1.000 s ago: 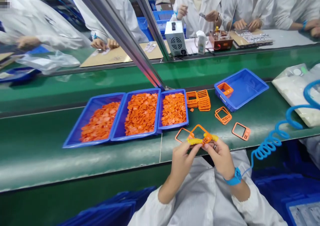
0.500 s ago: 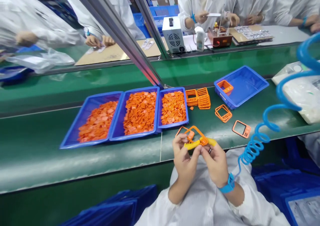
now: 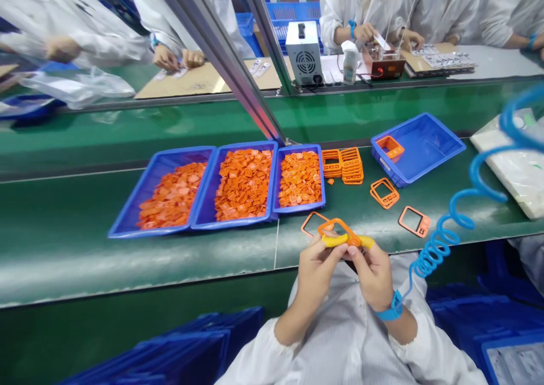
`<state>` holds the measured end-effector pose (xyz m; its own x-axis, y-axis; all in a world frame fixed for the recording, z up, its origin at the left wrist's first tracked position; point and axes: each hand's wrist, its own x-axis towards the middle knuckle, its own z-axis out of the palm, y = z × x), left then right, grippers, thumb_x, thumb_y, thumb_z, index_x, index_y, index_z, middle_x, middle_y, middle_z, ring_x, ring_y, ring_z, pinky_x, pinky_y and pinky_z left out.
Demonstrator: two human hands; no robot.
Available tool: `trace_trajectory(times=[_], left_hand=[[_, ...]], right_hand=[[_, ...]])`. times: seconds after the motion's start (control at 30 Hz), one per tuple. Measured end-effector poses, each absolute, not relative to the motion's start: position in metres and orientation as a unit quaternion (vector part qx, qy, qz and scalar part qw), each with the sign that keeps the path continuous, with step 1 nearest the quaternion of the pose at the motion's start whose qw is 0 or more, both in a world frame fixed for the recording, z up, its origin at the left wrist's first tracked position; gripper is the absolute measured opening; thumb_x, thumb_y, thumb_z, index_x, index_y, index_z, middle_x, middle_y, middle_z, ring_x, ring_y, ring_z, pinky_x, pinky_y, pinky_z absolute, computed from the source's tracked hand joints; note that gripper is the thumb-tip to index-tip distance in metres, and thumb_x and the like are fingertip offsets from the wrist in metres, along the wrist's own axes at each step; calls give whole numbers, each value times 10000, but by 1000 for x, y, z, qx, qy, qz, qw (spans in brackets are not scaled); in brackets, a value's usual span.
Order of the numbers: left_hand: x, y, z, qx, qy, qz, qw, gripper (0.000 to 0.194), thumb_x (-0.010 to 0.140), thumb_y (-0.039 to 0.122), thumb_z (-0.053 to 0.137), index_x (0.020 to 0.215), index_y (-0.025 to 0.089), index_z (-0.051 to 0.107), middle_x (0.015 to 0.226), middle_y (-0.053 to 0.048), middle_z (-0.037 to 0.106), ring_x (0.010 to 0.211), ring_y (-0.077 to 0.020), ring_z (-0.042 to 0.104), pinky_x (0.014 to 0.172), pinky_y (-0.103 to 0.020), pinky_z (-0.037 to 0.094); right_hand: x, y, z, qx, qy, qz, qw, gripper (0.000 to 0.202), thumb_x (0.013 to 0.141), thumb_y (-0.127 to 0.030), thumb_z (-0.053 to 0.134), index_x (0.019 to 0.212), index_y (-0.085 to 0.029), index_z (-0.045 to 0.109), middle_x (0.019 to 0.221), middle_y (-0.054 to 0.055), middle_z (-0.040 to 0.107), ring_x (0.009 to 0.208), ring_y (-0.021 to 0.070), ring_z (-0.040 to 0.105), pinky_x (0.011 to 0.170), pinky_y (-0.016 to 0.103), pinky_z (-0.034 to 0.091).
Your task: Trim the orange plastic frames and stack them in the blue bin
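Both hands meet at the bench's front edge around one orange frame [image 3: 339, 224]. My left hand [image 3: 317, 269] grips its lower side, with a yellow cover on the index finger. My right hand [image 3: 374, 274], also with a yellow-covered finger and a blue wrist strap, pinches the frame's lower right corner. Another orange frame [image 3: 309, 218] lies on the bench just behind my left hand. To the right lie a single frame [image 3: 414, 221] and a small overlapping group of frames [image 3: 385, 193]. Stacked orange frames [image 3: 352, 165] stand behind.
Three blue trays [image 3: 192, 225] of small orange parts stand at centre left. A blue bin [image 3: 425, 147] holding a few frames is at right, near a white bag [image 3: 516, 164]. A coiled blue cord [image 3: 461, 195] hangs at right. People work across the metal post [image 3: 225, 56].
The view has shifted slightly. My left fingers have closed in on the held frame, which now sits lower and flatter between both hands. Across the bench, a person's hand has lowered a white piece.
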<state>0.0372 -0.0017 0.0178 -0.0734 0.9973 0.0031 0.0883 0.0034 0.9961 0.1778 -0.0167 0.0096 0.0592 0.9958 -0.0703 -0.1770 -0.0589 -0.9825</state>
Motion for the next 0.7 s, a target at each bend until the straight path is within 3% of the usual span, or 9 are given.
trace_trajectory(times=[0.17, 0.3, 0.43, 0.53, 0.6, 0.7], left_hand=[[30, 3, 20, 584, 502, 477, 423, 229, 1064, 421, 735, 1056, 273, 909, 1070, -102, 831, 1014, -268, 800, 919, -409, 693], [-9, 11, 33, 704, 453, 442, 321, 257, 1087, 402, 721, 1272, 299, 866, 1413, -141, 757, 1222, -280, 774, 1082, -435, 645], [-113, 46, 49, 693, 598, 390, 102, 304, 1111, 361, 663, 1363, 254, 796, 1307, -117, 817, 1211, -282, 773, 1133, -457, 603], [-215, 79, 65, 592, 774, 224, 4, 390, 1111, 289, 571, 1456, 179, 716, 1411, -138, 786, 1188, -268, 775, 1098, -409, 602], [-271, 95, 72, 553, 812, 186, -14, 387, 1080, 217, 531, 1384, 104, 742, 1370, -199, 796, 1170, -313, 775, 1076, -446, 595], [-320, 111, 72, 549, 824, 141, -3, 321, 980, 170, 610, 1232, 120, 802, 1225, -181, 842, 1112, -326, 780, 1040, -422, 588]], right_hand=[[184, -10, 1, -484, -396, 573, 531, 393, 968, -601, 843, 1115, -238, 825, 1096, 85, 866, 997, 302, 828, 940, 461, 709], [204, 0, -7, -528, -373, 566, 512, 436, 935, -602, 873, 1124, -214, 812, 1031, 103, 868, 877, 300, 851, 869, 466, 733], [226, 17, -20, -561, -354, 524, 534, 472, 886, -570, 921, 1142, -199, 781, 1001, 98, 853, 838, 293, 853, 838, 451, 734], [234, 25, -31, -569, -357, 518, 529, 494, 864, -585, 923, 1152, -210, 779, 1006, 98, 846, 842, 309, 854, 823, 456, 736], [236, 27, -35, -568, -368, 521, 521, 506, 848, -604, 920, 1150, -220, 788, 993, 98, 843, 841, 329, 853, 797, 464, 740], [239, 26, -39, -570, -380, 523, 507, 518, 825, -609, 930, 1146, -226, 794, 996, 98, 846, 860, 347, 854, 787, 458, 740]])
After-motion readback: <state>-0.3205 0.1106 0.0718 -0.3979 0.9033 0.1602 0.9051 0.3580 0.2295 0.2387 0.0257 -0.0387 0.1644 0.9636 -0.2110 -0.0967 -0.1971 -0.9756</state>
